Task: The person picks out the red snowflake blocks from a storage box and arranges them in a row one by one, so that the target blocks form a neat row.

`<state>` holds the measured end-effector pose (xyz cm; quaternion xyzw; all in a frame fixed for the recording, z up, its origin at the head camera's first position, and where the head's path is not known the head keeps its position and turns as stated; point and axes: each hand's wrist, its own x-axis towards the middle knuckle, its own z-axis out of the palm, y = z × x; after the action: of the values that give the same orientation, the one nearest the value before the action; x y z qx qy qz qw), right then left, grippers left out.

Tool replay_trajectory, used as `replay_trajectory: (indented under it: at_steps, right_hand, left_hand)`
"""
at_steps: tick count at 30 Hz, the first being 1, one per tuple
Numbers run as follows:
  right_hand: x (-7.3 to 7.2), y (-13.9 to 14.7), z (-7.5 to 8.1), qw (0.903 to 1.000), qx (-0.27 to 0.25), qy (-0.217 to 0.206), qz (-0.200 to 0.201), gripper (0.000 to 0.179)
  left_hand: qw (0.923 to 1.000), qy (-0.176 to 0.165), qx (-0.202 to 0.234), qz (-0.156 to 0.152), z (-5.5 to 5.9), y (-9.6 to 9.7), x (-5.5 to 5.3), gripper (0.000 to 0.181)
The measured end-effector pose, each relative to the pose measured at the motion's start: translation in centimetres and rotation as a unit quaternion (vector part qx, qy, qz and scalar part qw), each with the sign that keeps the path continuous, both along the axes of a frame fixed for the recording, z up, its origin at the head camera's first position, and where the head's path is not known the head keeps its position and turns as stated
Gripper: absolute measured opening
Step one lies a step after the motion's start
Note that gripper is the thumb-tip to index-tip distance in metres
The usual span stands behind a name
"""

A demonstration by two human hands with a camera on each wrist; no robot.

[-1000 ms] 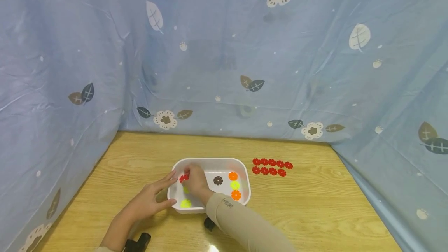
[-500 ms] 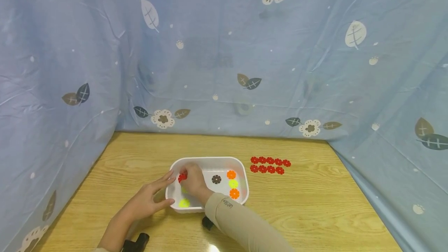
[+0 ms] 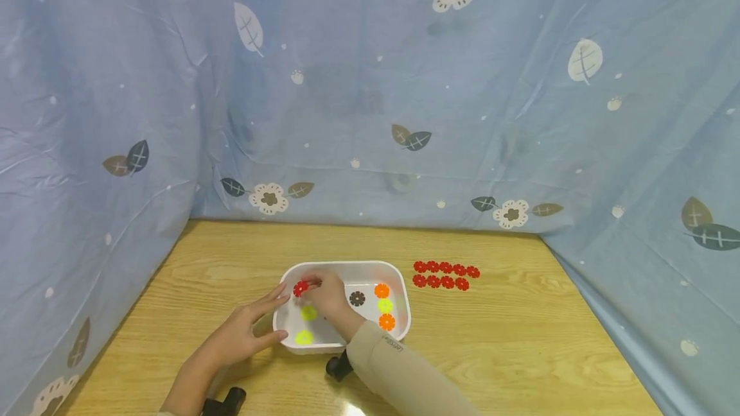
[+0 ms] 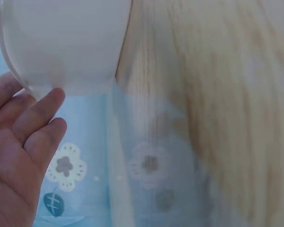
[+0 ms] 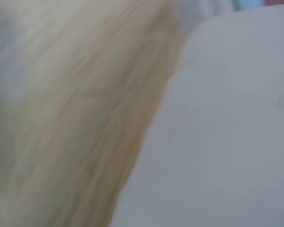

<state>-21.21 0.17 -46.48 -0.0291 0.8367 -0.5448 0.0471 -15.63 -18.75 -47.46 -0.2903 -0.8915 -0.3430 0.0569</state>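
In the head view, my right hand (image 3: 326, 294) is inside the white plastic tray (image 3: 347, 345). Its thumb and fingertips pinch a red notched snowflake disc (image 3: 300, 288) near the tray's left end. My left hand (image 3: 239, 336) rests against that same end, fingers and thumb spread along the rim. The left wrist view shows the left hand's extended fingers (image 4: 45, 113) touching the tray's outer wall (image 4: 66, 42). Two yellow-green discs (image 3: 304, 337), a dark brown disc (image 3: 357, 298), orange discs (image 3: 387, 321) and another yellow-green disc (image 3: 385, 305) lie in the tray. The right wrist view is blurred; no fingers show.
Right of the tray, several red discs (image 3: 446, 268) lie in two rows on the wooden table (image 3: 509, 339). Blue patterned cloth (image 3: 347, 95) encloses the back and sides. Black wrist-mount parts (image 3: 224, 402) show under both forearms.
My right hand has drawn back slightly with the red disc at its fingertips, uncovering more of the yellow-green disc below. My left hand stays at the tray's end.
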Motion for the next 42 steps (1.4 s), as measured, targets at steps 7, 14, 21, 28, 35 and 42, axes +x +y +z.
replay_trajectory:
  at_steps: [7,14,21,28,35,42]
  right_hand:
    - [0.5,1.9,1.2,0.9970,-0.072,-0.010,-0.027,0.027]
    - [0.6,6.0,3.2,0.9897,-0.140,-0.005,-0.032,0.031]
    - [0.6,11.2,3.9,0.9841,-0.167,0.017,-0.057,0.034]
    - [0.9,15.7,3.0,0.9822,-0.136,0.034,-0.124,0.034]
    - [1.1,20.1,1.8,0.9751,-0.134,0.024,-0.175,0.037]
    - [1.2,24.7,1.2,0.9597,-0.179,-0.008,-0.216,0.044]
  left_hand:
    - [1.0000,0.000,-0.003,0.004,0.0,-0.1,0.1,0.056]
    - [0.9999,-0.014,0.000,0.006,0.2,0.1,0.2,0.057]
    - [0.9998,-0.015,-0.004,0.009,0.4,0.1,0.3,0.058]
    - [0.9999,-0.011,-0.001,0.002,0.6,0.1,0.2,0.057]
    - [1.0000,-0.006,-0.004,0.004,0.5,0.1,0.2,0.057]
    - [0.9999,-0.010,-0.004,0.005,0.4,0.1,0.2,0.058]
